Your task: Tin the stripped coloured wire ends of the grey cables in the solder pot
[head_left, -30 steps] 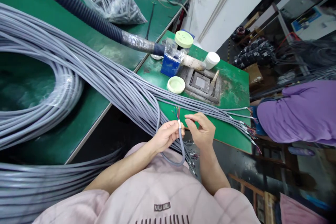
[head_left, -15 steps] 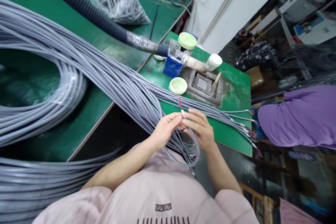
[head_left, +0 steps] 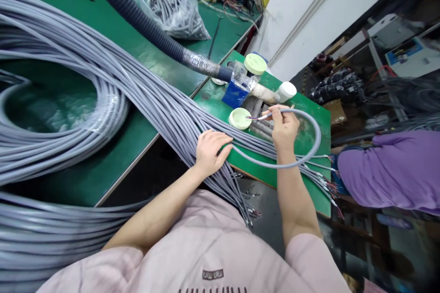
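Note:
My right hand [head_left: 284,128] is closed in a pinch on a grey cable [head_left: 314,132], close behind its stripped end. The thin coloured wires [head_left: 252,118] at that end point left, at the rim of a small pale green dish [head_left: 240,119]; I cannot tell whether they touch what is inside. From my right hand the cable bends in a wide loop back to my left hand [head_left: 212,152]. That hand lies over the thick bundle of grey cables [head_left: 165,105], with the looped cable between its thumb and fingers.
A black corrugated hose [head_left: 137,18] with a pale nozzle runs past a blue box [head_left: 234,94]. Behind are a green-lidded jar [head_left: 255,63], a white container [head_left: 286,91] and a plastic bag of cut pieces [head_left: 172,9]. A person in purple [head_left: 388,169] is at right.
My hands have moved apart. The right one has carried the cable end up and right, turning its wires toward the dish; the left has shifted left onto the bundle. The view has shifted slightly.

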{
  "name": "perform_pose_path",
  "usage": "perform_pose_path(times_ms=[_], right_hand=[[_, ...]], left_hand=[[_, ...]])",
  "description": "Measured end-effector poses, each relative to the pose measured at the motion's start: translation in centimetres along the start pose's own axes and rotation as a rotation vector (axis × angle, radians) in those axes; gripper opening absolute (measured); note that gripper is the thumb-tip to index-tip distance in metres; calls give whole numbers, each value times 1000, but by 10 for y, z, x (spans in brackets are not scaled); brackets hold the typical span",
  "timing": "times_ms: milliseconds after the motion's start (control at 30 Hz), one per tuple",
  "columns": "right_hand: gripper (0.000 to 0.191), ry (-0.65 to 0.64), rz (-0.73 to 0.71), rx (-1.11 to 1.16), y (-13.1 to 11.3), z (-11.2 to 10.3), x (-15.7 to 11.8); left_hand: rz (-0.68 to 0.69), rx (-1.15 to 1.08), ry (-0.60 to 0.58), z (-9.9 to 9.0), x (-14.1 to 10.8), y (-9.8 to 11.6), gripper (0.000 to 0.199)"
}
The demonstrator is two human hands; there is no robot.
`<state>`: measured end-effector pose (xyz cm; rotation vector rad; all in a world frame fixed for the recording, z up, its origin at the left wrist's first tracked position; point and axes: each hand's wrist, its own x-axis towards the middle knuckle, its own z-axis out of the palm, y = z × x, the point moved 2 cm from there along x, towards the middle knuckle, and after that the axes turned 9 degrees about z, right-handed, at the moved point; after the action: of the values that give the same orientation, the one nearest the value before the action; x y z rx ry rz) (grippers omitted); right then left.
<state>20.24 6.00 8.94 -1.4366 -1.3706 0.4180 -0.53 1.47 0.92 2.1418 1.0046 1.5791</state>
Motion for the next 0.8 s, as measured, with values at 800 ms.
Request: perform_pose_path(times_ms=[800], right_hand=[[19, -208, -10, -309, 17, 42, 37]], left_hand=[[-92, -171, -71, 6, -10, -9, 13]])
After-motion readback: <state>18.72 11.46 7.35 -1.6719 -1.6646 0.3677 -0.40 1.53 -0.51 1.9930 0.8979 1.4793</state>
